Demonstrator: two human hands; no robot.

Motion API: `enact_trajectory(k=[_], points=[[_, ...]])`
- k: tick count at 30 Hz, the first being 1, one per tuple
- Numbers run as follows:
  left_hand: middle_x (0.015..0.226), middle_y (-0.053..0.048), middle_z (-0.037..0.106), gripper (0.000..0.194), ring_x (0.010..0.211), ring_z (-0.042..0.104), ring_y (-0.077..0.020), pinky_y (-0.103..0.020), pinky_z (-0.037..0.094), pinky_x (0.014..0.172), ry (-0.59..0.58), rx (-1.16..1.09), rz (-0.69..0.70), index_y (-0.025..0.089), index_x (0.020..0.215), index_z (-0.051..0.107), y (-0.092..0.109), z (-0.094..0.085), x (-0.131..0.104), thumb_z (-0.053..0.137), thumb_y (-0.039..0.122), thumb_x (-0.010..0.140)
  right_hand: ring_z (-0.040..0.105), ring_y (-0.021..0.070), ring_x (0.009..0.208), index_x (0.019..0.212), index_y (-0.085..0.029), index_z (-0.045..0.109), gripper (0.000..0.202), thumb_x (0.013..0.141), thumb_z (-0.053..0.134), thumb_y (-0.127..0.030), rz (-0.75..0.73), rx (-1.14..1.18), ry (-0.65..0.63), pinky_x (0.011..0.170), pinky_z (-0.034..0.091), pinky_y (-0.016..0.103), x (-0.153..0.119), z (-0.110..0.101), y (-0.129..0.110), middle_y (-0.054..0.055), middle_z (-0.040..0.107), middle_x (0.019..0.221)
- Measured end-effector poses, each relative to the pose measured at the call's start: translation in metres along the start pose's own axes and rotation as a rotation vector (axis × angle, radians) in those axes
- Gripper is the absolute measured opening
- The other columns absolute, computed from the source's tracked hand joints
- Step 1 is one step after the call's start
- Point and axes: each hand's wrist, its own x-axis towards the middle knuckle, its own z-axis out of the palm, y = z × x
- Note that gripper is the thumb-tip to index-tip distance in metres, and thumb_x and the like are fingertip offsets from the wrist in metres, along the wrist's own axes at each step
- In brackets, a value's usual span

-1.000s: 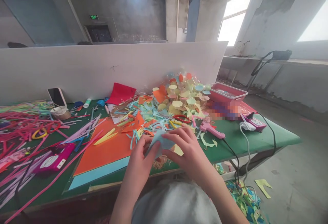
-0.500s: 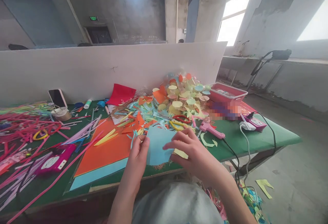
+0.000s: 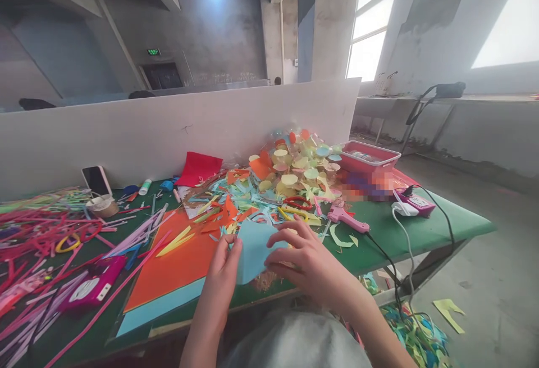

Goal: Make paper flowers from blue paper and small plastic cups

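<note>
A small piece of light blue paper (image 3: 252, 249) is held above the table's front edge. My left hand (image 3: 224, 264) pinches its left side between thumb and fingers. At the paper's right side is my right hand (image 3: 305, 258), its fingers bent and spread apart. Those fingertips overlap the paper's edge; whether they press on it I cannot tell. Just beyond the hands lie scissors with red handles (image 3: 298, 203) and a heap of paper scraps (image 3: 240, 188). Left of my left hand, a large orange sheet (image 3: 168, 267) lies over a blue sheet (image 3: 164, 307).
Pipe cleaners (image 3: 46, 233) cover the table's left side, near a phone (image 3: 96, 180). A pink glue gun (image 3: 347, 219) trails its cord off the front edge at right. Paper discs (image 3: 290, 179) are piled before a white board (image 3: 126, 132); a pink basket (image 3: 370, 155) stands right.
My right fingers have moved closer in over the blue paper, which is now tilted a little and slightly lower. My left hand keeps its pinch. The camera view has shifted slightly.
</note>
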Motion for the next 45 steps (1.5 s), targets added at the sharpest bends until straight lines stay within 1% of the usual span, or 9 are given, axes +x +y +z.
enact_trajectory(k=[6,9,17,22,25,29,33,35,45], points=[[0.063,0.007,0.049,0.045,0.048,0.056,-0.0163,-0.027,0.048,0.043,-0.263,-0.143,-0.13,0.026,0.097,0.048,0.016,0.004,-0.01,0.056,0.066,0.077,0.054,0.0229,0.12,0.097,-0.028,0.068,0.013,0.095,0.055,-0.026,0.204,0.287,0.111,0.09,0.052,0.036,0.002,0.012,0.002,0.006,0.052,0.135],[0.063,0.006,0.054,0.044,0.046,0.058,-0.0169,-0.028,0.049,0.044,-0.351,-0.126,-0.123,0.027,0.096,0.047,0.022,0.004,-0.014,0.057,0.066,0.077,0.057,0.0209,0.115,0.094,-0.027,0.067,0.012,0.094,0.055,-0.028,0.305,0.428,0.089,0.082,0.052,0.029,0.003,0.018,0.004,0.004,0.056,0.13],[0.061,0.004,0.056,0.038,0.05,0.06,-0.0185,-0.026,0.046,0.046,-0.28,0.017,-0.053,0.027,0.094,0.053,0.03,0.007,-0.024,0.05,0.062,0.082,0.057,0.0164,0.091,0.09,-0.025,0.058,0.008,0.095,0.054,-0.031,0.355,0.508,0.167,0.071,0.043,0.026,0.004,0.025,0.008,0.0,0.06,0.1],[0.06,0.002,0.061,0.04,0.052,0.058,-0.0195,-0.027,0.044,0.052,-0.372,0.201,-0.018,0.026,0.098,0.056,0.025,0.004,-0.02,0.052,0.062,0.081,0.054,0.0169,0.09,0.088,-0.024,0.055,0.009,0.095,0.052,-0.03,0.365,0.542,0.17,0.075,0.043,0.027,0.004,0.025,0.007,0.0,0.058,0.096],[0.051,0.004,0.056,0.034,0.045,0.052,-0.0179,-0.026,0.04,0.05,-0.338,0.292,-0.011,0.026,0.092,0.057,0.021,0.003,-0.016,0.051,0.058,0.083,0.055,0.0179,0.095,0.097,-0.025,0.055,0.006,0.094,0.053,-0.031,0.434,0.595,0.176,0.077,0.044,0.027,0.003,0.027,0.007,0.001,0.06,0.1],[0.054,0.003,0.057,0.029,0.048,0.057,-0.0191,-0.026,0.041,0.051,-0.308,0.305,0.003,0.025,0.088,0.058,0.018,0.004,-0.014,0.051,0.053,0.083,0.056,0.0178,0.1,0.12,-0.028,0.052,0.026,0.094,0.052,-0.028,0.464,0.665,0.175,0.085,0.045,0.029,0.003,0.029,0.007,0.002,0.059,0.105],[0.058,0.002,0.06,0.027,0.053,0.064,-0.0206,-0.025,0.041,0.051,-0.319,0.298,-0.01,0.025,0.083,0.057,0.018,0.005,-0.015,0.049,0.051,0.084,0.055,0.0173,0.091,0.092,-0.024,0.06,0.009,0.095,0.052,-0.027,0.385,0.58,0.195,0.08,0.043,0.027,0.005,0.031,0.009,0.001,0.06,0.095],[0.053,0.003,0.058,0.027,0.052,0.063,-0.0207,-0.025,0.04,0.052,-0.314,0.329,-0.001,0.026,0.081,0.056,0.02,0.005,-0.015,0.048,0.051,0.085,0.053,0.0163,0.084,0.082,-0.022,0.057,0.014,0.095,0.052,-0.026,0.366,0.545,0.214,0.075,0.042,0.026,0.006,0.032,0.01,0.0,0.059,0.087],[0.048,0.0,0.056,0.043,0.05,0.054,-0.0173,-0.025,0.034,0.054,-0.31,0.593,0.09,0.024,0.063,0.048,0.018,0.003,-0.014,0.037,0.056,0.09,0.051,0.0154,0.078,0.078,-0.021,0.055,0.017,0.094,0.051,-0.025,0.39,0.55,0.238,0.069,0.04,0.024,0.008,0.033,0.009,-0.001,0.056,0.082]])
